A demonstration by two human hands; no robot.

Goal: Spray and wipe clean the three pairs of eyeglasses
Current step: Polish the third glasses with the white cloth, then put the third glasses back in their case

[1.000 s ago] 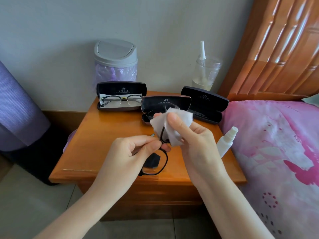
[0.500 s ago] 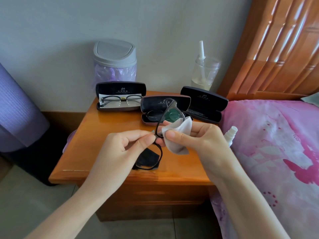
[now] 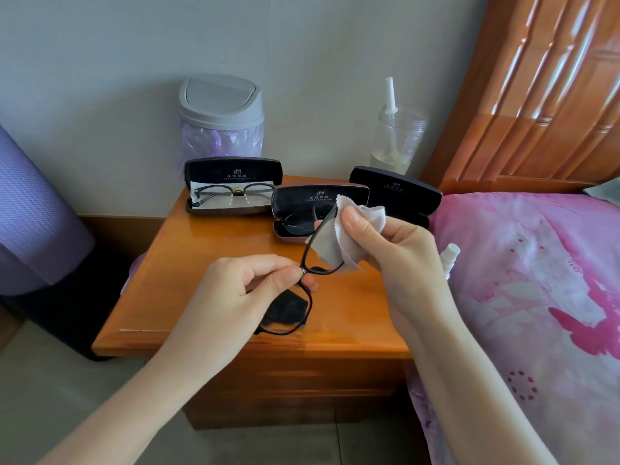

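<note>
The pink-covered bed [image 3: 536,297] fills the right of the frame, and the wooden nightstand [image 3: 208,256] sits at the centre, so a dropped pair could hit hard wood or the floor past its front edge. Along the back of the top stand three open cases: the left case [image 3: 201,169] holds one pair, the middle case [image 3: 349,196] another, and the right case [image 3: 402,193] looks empty. A backward sweep of the right hand [image 3: 396,256] could knock the nearest lid or shove a case. The left hand [image 3: 241,297] pinches the black-framed glasses [image 3: 306,253] at the bridge between thumb and forefinger, low centre of the frame, above the tabletop. That single small hold is the weak point, since hard rubbing could twist the frame or lever it loose. The right hand presses the white cloth [image 3: 335,243] around the upper lens, thumb in front. A bare fingertip sliding off the cloth would smear the lens. The spray bottle [image 3: 449,255] lies at the bed's edge behind the right wrist, where that arm could nudge it off.
</note>
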